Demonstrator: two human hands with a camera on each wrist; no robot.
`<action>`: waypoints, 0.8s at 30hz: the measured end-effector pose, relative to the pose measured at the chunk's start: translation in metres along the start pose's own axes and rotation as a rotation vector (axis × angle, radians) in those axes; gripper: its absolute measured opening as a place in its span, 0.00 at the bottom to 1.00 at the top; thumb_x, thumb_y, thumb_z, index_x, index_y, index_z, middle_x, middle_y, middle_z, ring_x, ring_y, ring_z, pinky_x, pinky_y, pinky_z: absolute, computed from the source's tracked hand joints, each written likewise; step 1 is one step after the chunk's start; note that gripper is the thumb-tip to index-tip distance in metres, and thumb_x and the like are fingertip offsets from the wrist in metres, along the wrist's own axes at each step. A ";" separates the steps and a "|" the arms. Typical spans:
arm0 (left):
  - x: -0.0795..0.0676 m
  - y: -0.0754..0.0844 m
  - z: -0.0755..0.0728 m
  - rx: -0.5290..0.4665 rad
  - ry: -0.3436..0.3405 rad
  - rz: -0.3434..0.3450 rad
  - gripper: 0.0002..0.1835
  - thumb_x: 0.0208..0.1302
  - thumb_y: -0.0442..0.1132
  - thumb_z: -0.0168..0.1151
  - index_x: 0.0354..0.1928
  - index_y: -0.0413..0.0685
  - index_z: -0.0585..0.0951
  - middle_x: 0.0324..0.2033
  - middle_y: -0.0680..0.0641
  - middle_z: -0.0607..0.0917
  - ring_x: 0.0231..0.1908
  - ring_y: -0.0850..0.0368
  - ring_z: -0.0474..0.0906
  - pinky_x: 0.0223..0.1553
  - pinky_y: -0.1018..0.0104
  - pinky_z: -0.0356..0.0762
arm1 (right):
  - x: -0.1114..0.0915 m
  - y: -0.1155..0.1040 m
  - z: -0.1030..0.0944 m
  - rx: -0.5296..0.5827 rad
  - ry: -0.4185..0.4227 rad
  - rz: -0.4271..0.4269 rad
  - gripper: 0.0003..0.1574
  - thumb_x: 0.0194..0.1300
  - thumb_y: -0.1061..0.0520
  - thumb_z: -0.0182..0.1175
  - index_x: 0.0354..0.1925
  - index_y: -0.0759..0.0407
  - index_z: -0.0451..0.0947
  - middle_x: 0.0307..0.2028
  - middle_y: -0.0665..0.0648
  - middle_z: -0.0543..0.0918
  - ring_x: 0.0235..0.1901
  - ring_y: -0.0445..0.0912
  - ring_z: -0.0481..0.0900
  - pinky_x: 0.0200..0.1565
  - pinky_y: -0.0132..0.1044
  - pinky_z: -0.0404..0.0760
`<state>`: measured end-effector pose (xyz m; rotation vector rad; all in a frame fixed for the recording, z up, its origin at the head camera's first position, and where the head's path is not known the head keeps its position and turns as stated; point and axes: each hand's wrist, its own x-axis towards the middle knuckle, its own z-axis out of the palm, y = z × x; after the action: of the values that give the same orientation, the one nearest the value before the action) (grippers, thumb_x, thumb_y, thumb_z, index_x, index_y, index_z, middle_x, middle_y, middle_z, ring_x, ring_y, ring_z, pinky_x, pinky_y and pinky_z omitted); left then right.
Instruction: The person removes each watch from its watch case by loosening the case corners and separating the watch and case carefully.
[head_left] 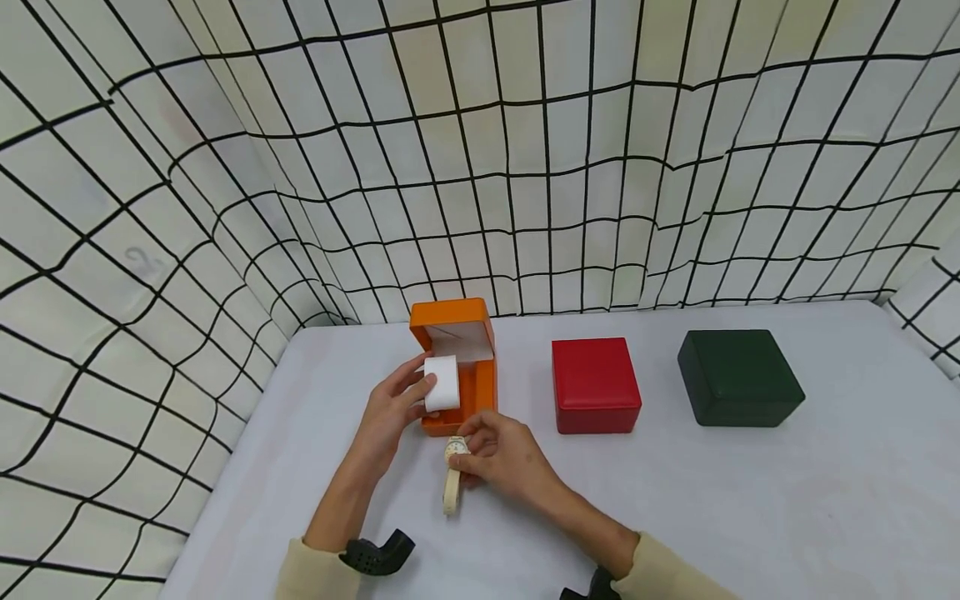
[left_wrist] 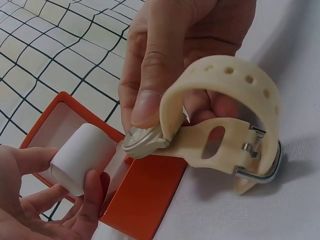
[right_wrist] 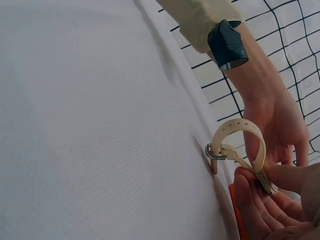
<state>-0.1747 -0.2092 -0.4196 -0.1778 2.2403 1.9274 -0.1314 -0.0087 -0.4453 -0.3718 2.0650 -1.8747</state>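
My left hand (head_left: 392, 406) grips a white watch cushion (head_left: 447, 382) between thumb and fingers, over the left part of an orange watch box (head_left: 486, 392) whose lid stands raised. With thumb and fingertips my right hand (head_left: 504, 454) pinches a cream wristwatch (head_left: 452, 492) by its case, just in front of the box. In the left wrist view the watch's strap (left_wrist: 227, 75) is buckled into a loop, with the metal buckle (left_wrist: 265, 172) away from the hand. The cushion (left_wrist: 82, 157) is a plain, rounded roll there, apart from the strap.
A closed red box (head_left: 596, 383) stands to the right of the orange one, and a closed dark green box (head_left: 738, 377) farther right. Black netting (head_left: 540, 167) over white cloth rises behind and left of the white table (head_left: 712, 508). Each wrist wears a black camera (head_left: 378, 554).
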 end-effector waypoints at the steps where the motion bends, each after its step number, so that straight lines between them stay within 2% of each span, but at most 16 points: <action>1: 0.000 0.000 0.000 0.000 -0.001 -0.003 0.31 0.78 0.51 0.58 0.78 0.57 0.66 0.73 0.44 0.71 0.60 0.50 0.74 0.51 0.76 0.81 | 0.000 0.000 0.000 0.003 0.002 0.004 0.22 0.62 0.61 0.75 0.50 0.66 0.78 0.33 0.59 0.85 0.27 0.47 0.89 0.34 0.39 0.90; 11: 0.002 0.000 -0.001 0.011 -0.006 -0.039 0.32 0.78 0.54 0.57 0.79 0.57 0.66 0.74 0.46 0.71 0.63 0.50 0.72 0.54 0.76 0.78 | -0.001 0.002 0.004 -0.009 -0.010 0.031 0.21 0.62 0.64 0.74 0.51 0.66 0.78 0.33 0.58 0.84 0.27 0.45 0.88 0.33 0.37 0.90; 15: 0.000 0.001 -0.001 0.018 -0.007 -0.033 0.33 0.78 0.55 0.57 0.79 0.56 0.65 0.73 0.44 0.71 0.63 0.50 0.71 0.54 0.76 0.77 | -0.001 0.002 0.005 -0.023 -0.024 0.032 0.20 0.62 0.66 0.73 0.51 0.66 0.78 0.34 0.58 0.84 0.28 0.45 0.88 0.33 0.35 0.90; 24: 0.000 -0.001 0.001 0.021 0.003 -0.026 0.32 0.78 0.54 0.56 0.78 0.55 0.66 0.72 0.43 0.73 0.60 0.51 0.72 0.53 0.77 0.78 | -0.002 0.005 0.006 -0.134 -0.031 -0.011 0.19 0.63 0.65 0.72 0.51 0.63 0.79 0.35 0.56 0.85 0.28 0.43 0.84 0.33 0.28 0.87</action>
<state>-0.1749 -0.2086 -0.4204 -0.2064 2.2485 1.8908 -0.1266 -0.0129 -0.4508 -0.4425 2.1780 -1.7303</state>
